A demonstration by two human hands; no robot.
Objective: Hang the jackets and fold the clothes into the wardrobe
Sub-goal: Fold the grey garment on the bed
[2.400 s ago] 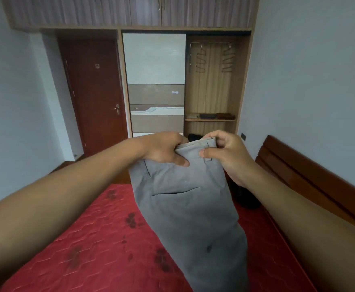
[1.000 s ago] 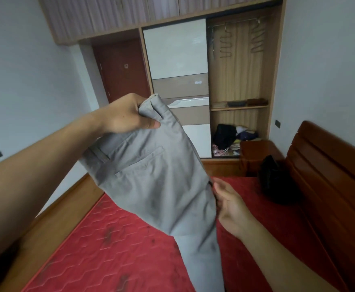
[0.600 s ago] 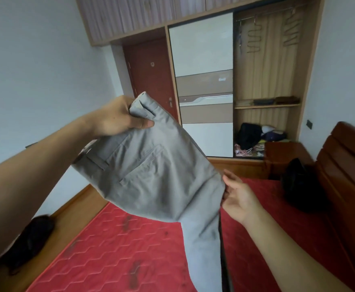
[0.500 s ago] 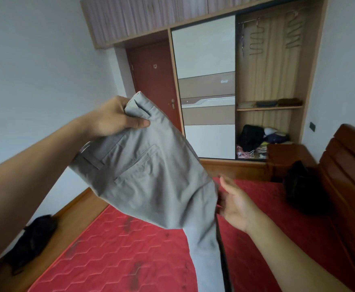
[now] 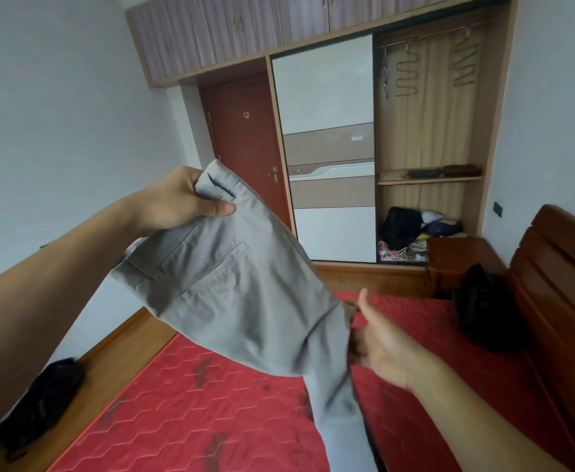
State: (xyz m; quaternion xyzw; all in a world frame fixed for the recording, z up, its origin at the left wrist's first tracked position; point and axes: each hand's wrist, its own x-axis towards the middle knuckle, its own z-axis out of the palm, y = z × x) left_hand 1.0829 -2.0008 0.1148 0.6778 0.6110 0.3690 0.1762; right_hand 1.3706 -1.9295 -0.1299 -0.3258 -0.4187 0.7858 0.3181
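I hold a pair of grey trousers (image 5: 245, 294) up over the red mattress (image 5: 194, 413). My left hand (image 5: 177, 202) grips the waistband at the upper left. Lower right, my right hand (image 5: 381, 342) takes the trousers' edge near the crotch, thumb up, its fingers hidden behind the cloth. One leg hangs down to the frame's bottom. The wardrobe (image 5: 429, 137) stands open at the far right, with wavy metal hangers (image 5: 407, 74) on its rail and folded clothes on its shelf (image 5: 429, 180).
Loose clothes (image 5: 415, 229) lie heaped in the wardrobe's bottom. A black garment (image 5: 483, 311) sits on the mattress by the wooden headboard (image 5: 558, 284). Another black garment (image 5: 40, 400) lies on the floor at left. A nightstand (image 5: 456, 257) stands beside the wardrobe; a red door (image 5: 245, 148) is closed.
My right hand let go of the waistband, dropped to the crotch edge, and has closed on the cloth there. My left hand lifted the waistband up and left. The view swung left.
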